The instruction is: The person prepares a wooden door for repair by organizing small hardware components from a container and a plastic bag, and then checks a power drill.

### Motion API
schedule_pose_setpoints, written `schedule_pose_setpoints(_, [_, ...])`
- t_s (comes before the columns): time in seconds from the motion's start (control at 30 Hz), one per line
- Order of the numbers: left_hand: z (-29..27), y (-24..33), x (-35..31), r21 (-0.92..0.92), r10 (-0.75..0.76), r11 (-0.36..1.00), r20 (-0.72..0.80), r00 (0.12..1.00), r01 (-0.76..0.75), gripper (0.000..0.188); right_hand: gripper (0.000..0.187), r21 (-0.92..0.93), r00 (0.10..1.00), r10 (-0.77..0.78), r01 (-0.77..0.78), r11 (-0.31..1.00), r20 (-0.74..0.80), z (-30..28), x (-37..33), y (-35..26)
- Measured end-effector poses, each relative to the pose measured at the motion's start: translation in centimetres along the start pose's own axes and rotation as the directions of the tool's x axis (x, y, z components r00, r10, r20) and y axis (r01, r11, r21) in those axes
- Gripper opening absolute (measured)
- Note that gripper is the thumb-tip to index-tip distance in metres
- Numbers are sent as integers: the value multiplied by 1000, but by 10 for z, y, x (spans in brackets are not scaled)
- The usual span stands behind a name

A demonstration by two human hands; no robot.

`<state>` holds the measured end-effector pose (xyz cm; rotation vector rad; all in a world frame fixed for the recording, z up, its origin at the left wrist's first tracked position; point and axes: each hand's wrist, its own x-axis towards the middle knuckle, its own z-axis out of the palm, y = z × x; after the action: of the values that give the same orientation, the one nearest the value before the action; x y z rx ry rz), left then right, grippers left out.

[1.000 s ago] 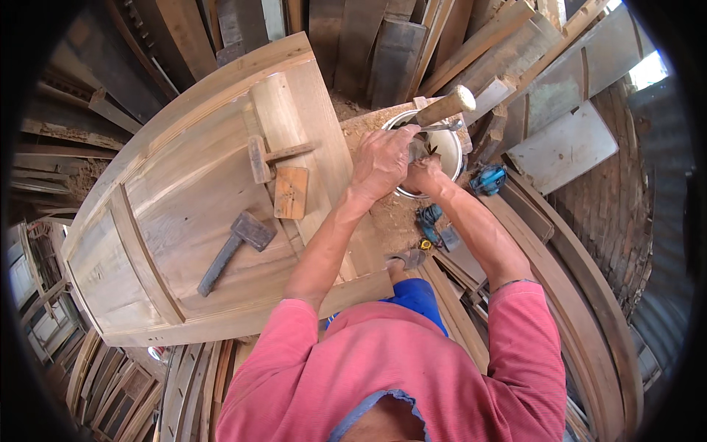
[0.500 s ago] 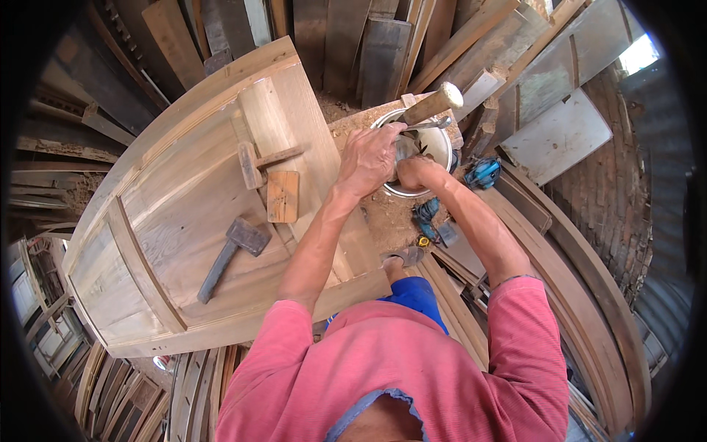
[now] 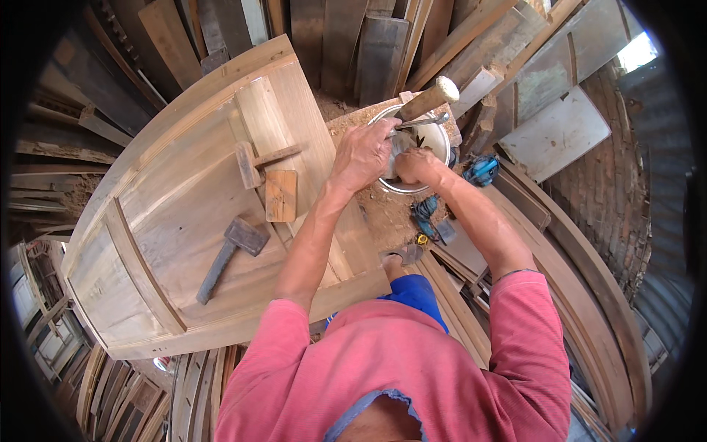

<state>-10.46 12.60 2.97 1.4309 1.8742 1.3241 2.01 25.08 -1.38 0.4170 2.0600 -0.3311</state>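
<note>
White bucket: upper right of centre in the frame, just beyond the near end of a wooden panel. Mouth round, rim pale and fairly thick, inner wall off-white and smudged. Sawdust lies around its base.

Contents: a thick wooden handle, tan shaft, blunt cream-coloured end, leaning out over the rim toward the upper right. Just below it, a slim grey metal tool, shiny, with a rounded outer end, tilts the same way. Lower in the mouth, a dark pointed piece shows; its kind is hard to make out at this size.

Left hand: at the left side of the rim, fingers bent, tips beside the inner end of the metal tool. Cannot tell whether they grasp it.

Right hand: reaching into the bucket's mouth, knuckles up, fingers curled inward and mostly hidden. Cannot tell what, if anything, they clasp.

On the panel, left of centre: a mallet with a dark blocky head, a wooden hammer, and an orange-brown block just beside the hammer.
</note>
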Motion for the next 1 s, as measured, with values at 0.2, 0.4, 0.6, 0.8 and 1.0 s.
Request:
schedule_pose_setpoints(0.2, [-2,4,-1,58,13,998,1,1000,-13,37,34,172,987,-119,136,976,-104,-51,-58,16])
schedule_pose_setpoints(0.4, [-2,9,-3,107,52,993,-2,999,-52,38,33,455,860,-3,273,848,-510,-40,-105,40])
schedule_pose_setpoints(0.6, [8,24,-38,196,124,969,148,981,-152,47,27,794,759,241,597,115,-605,19,-148,65])
schedule_pose_setpoints(0.8, [8,27,-69,322,-9,944,242,970,-72,101,18,711,790,475,584,-392,-388,104,-137,66])
schedule_pose_setpoints(1.0, [12,27,-47,412,112,865,397,911,-286,71,27,864,826,323,502,-50,-462,104,-114,44])
